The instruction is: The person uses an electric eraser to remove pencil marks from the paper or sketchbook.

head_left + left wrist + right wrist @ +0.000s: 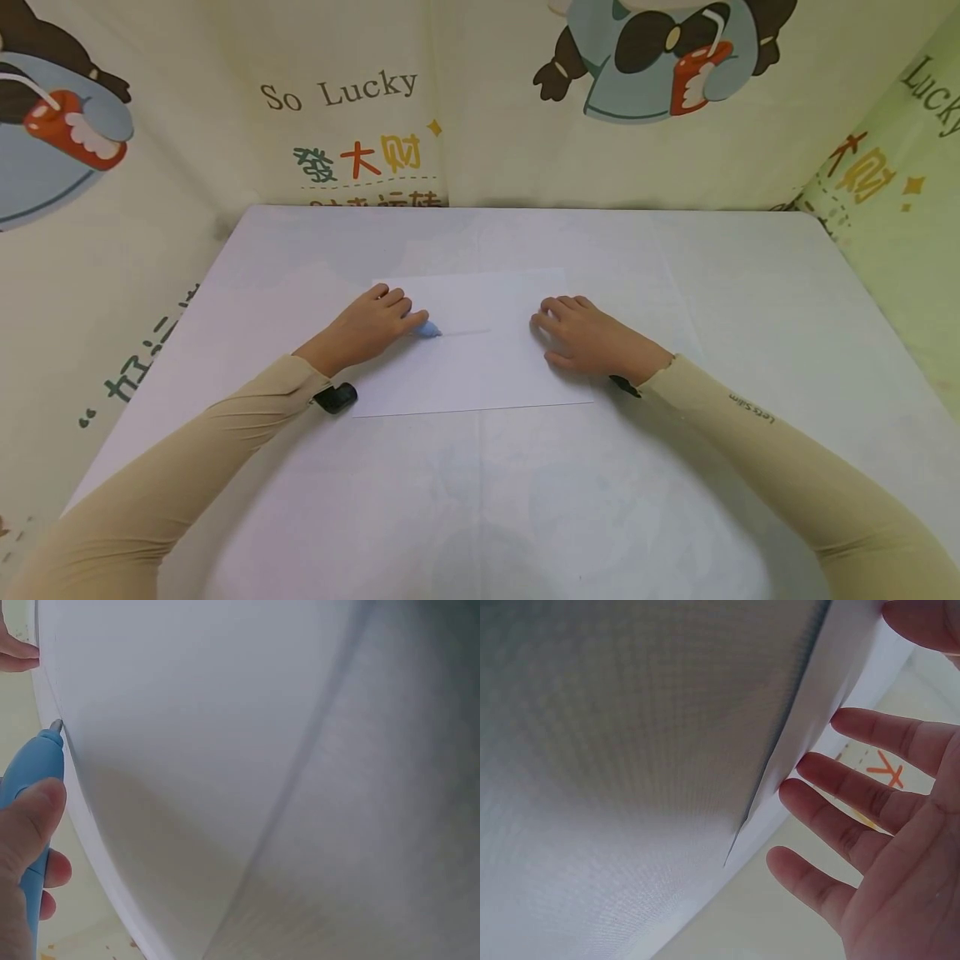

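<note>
Listing by size, one white table [750, 333] ringed by a printed cartoon curtain [225, 125]. One sheet of white paper [480, 367] lying flat at the table's middle, a faint line running across it. One right hand [592, 337], fingers straight and spread, pressing flat on the paper's right part, holding nothing. One left hand [367, 327], fingers curled round a blue pen [427, 328]. Pen tip touching the paper, left of centre.
</note>
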Demonstrator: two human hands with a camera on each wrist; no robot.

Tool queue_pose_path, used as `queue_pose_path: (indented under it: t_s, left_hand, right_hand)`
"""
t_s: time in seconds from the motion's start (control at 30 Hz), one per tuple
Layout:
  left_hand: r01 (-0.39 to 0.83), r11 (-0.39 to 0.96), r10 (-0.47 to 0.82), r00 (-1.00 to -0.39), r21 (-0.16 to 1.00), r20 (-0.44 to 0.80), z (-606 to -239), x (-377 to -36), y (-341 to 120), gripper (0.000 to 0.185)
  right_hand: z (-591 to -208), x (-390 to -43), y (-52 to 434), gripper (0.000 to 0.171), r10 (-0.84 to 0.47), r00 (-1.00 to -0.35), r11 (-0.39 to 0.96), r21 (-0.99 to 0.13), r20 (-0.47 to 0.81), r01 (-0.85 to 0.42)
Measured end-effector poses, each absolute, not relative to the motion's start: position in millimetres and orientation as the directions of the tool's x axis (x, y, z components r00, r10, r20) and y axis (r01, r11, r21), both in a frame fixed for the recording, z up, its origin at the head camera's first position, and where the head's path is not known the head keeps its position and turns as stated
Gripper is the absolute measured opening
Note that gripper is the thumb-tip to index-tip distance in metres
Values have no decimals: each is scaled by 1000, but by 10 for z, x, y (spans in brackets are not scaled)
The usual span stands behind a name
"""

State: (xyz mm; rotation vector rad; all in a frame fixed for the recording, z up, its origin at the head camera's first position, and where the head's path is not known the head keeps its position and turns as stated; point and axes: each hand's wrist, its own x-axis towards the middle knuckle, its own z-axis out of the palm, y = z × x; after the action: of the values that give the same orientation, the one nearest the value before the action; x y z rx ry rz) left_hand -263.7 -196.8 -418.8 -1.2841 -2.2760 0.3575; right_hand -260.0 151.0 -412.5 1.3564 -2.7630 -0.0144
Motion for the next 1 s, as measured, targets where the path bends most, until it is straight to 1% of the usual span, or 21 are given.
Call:
queue_pose_path:
  t_s: [0.2,0.37,0.6,1.0]
  left_hand:
    - [725,515,857,-420,-457,299,-4199,-2638,-1961,22]
    - [714,527,849,-423,-462,316,-4213,-2646,-1959,20]
    - [722,522,853,-433,-455,291,-4188,-2641,-1959,21]
    - [725,523,852,-422,-449,312,-4191,-2668,-1976,20]
  right_hand:
    - [-4137,-2603,1517,42,-791,-609,611,39,55,-791]
    - [-4148,-2608,1524,42,-793,-607,609,40,57,-792]
    - [-4148,-2611,1524,41,-792,-608,610,31,58,-792]
    - [-4132,-2613,1513,40,-790,-610,612,21,61,-791]
